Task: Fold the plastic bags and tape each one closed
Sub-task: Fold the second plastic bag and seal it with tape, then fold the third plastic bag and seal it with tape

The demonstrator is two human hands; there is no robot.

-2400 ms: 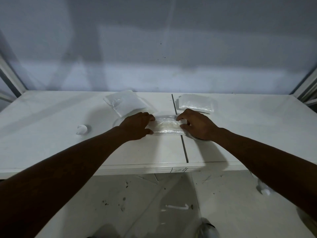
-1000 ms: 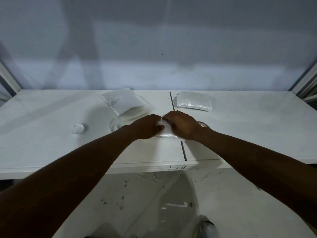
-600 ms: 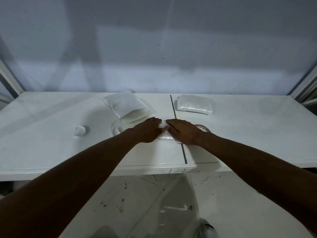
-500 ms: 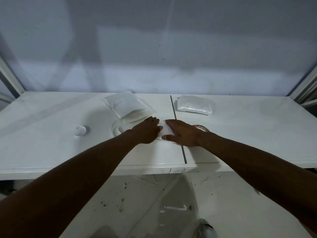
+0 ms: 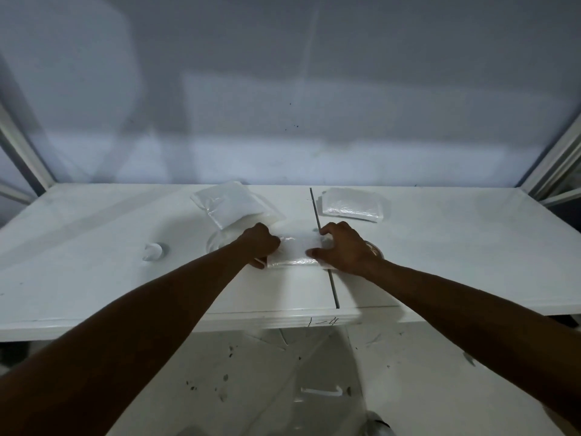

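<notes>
A folded clear plastic bag (image 5: 294, 251) lies flat on the white table (image 5: 94, 278), at the seam between its two panels. My left hand (image 5: 261, 243) grips the bag's left end, fingers curled and thumb at the near corner. At the right end, my right hand (image 5: 342, 247) holds the bag with bent fingers over the far edge and the thumb laid on top. A clear tape ring (image 5: 215, 243) peeks out behind my left hand. Another ring (image 5: 375, 248) shows behind my right wrist.
A pile of plastic bags (image 5: 231, 207) lies at the back left of centre, and a folded stack (image 5: 350, 204) at the back right. A small white object (image 5: 152, 250) sits to the left. The wall stands right behind the table.
My hands, close together over the middle of the bag half a second ago, have moved apart to its two ends. More of the folded bag now shows between them.
</notes>
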